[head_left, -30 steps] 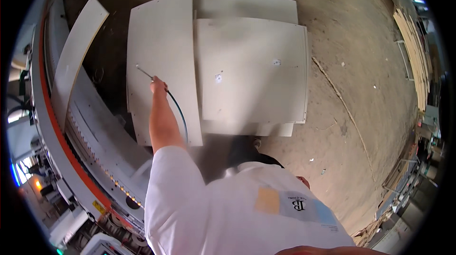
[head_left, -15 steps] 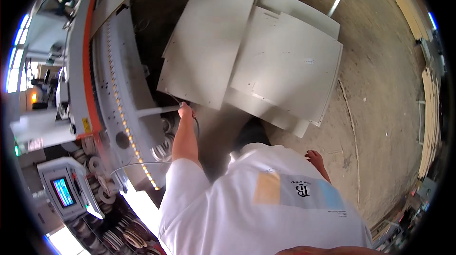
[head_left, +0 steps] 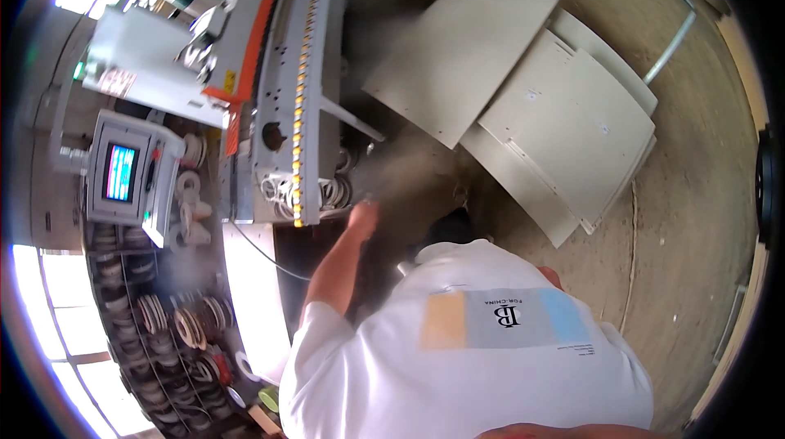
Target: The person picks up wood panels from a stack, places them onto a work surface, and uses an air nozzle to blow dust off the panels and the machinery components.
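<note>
My left hand (head_left: 365, 218) is stretched out low beside the end of the long grey machine bed, closed and smeared by motion. What it grips is barely visible now; half a second ago a thin-nozzled air blow gun with a hose showed in it. A thin dark hose (head_left: 268, 259) runs from the machine's end to behind my left forearm. My right hand (head_left: 550, 277) hangs at my right side, mostly covered by my white shirt, its fingers hidden. Ahead to the right, large pale flat panels (head_left: 470, 47) lie overlapping in a low stack, apart from both hands.
To the left stands the machine bed (head_left: 278, 104) with yellow rollers along its edge and a metal arm (head_left: 352, 118) sticking out. A control screen (head_left: 121, 172) and a rack of edging rolls (head_left: 151, 316) are farther left. A metal rail (head_left: 672, 47) is beyond the panels.
My view has swung left, so the machine's end and control screen show more fully and the panels sit farther right. My left hand has moved away from the panel's near corner; my right hand is more covered.
</note>
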The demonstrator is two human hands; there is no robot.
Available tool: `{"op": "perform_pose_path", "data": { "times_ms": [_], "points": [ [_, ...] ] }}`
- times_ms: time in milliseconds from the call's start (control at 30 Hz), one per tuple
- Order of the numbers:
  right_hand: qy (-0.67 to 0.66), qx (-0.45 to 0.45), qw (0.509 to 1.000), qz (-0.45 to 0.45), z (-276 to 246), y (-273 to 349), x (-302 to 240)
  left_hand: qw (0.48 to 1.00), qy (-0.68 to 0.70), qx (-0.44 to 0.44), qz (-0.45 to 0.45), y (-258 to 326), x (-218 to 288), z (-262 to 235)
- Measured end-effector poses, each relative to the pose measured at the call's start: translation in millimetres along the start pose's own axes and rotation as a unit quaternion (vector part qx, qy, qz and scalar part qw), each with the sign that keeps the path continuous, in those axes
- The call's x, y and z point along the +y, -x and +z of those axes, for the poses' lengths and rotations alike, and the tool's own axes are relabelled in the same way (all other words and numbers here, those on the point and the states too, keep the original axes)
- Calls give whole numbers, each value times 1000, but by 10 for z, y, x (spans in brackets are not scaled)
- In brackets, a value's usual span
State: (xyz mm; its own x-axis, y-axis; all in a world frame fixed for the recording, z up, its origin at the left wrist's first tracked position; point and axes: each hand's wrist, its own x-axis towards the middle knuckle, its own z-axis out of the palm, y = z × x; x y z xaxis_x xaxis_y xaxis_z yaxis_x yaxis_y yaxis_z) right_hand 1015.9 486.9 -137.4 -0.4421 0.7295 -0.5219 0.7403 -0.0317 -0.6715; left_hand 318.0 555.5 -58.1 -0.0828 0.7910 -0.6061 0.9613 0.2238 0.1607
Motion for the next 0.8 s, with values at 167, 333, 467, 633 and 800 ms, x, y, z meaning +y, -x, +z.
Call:
{"op": "perform_pose_path", "data": {
  "times_ms": [167, 333, 467, 633, 800],
  "points": [
    [-168, 63, 982, 56, -67, -395, -256, 971, 76, 81, -209, 826, -290, -1265],
    [56, 40, 997, 16, -334, -1044, -945, 912, -90, 330, -227, 2121, -1382, -1977],
    [-161, 30, 986, 33, -46, -1653, -727, 848, -79, 473, -224, 2573, -2297, -2421],
    [-74, 31, 997, -9, 244, -2103, -1764, 773, -76, 566, -276, 2810, -3389, -2680],
    [-35, 40, 998, 21, 593, -2562, -2789, 693, 160, 659, -242, 2178, -4619, -2874]
  ]
}}
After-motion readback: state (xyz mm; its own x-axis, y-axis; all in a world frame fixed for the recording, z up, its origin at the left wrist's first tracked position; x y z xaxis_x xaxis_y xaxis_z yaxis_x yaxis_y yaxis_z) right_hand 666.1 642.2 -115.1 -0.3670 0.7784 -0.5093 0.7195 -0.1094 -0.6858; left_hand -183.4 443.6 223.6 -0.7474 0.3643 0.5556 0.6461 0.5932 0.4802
